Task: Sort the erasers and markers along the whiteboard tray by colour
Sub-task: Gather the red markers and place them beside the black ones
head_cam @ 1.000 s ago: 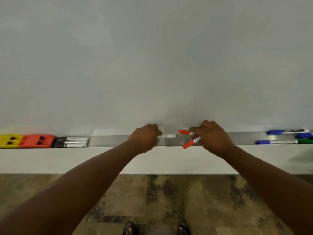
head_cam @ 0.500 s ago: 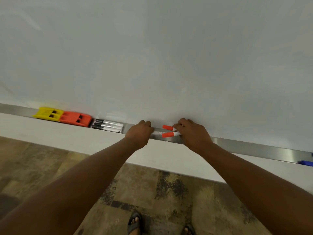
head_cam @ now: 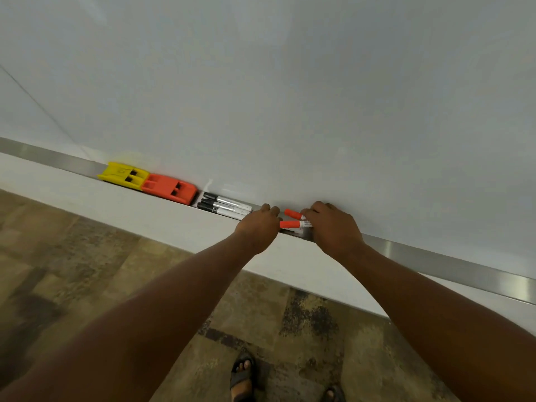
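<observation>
**Red markers held at the tray, beside the black ones**

The whiteboard [head_cam: 290, 82] fills most of the view, with the metal tray [head_cam: 435, 261] running along its lower edge, slanting down to the right. Below lies a mottled floor [head_cam: 72, 256], where sandalled feet [head_cam: 242, 378] show at the bottom edge.

On the tray, from the left, a yellow eraser [head_cam: 123, 175] touches an orange eraser [head_cam: 169, 188]. Just beside that lie three black markers [head_cam: 224, 206], packed side by side with their caps toward the erasers.

Both hands meet just right of the black markers. The right hand [head_cam: 333, 227] has its fingers clamped on two red markers [head_cam: 293, 220], whose red caps stick out to the left, one behind the other. The left hand [head_cam: 256, 227] is curled at the tray edge with its fingers together, close to the nearer cap. Whether it grips anything cannot be told, since the knuckles cover what lies beneath.

The markers are probably light, stiff and smooth, so they are likely to roll or slide on the metal. A hold across the barrels, near the middle, looks best to keep them parallel while they are set down. The erasers look like rigid plastic shells, easy to take by their long sides.

The red markers' barrels are hidden inside the right hand. The tray's right part is cut off at the frame edge, so anything lying further along is unseen. Label print on the markers is too small to read.
</observation>
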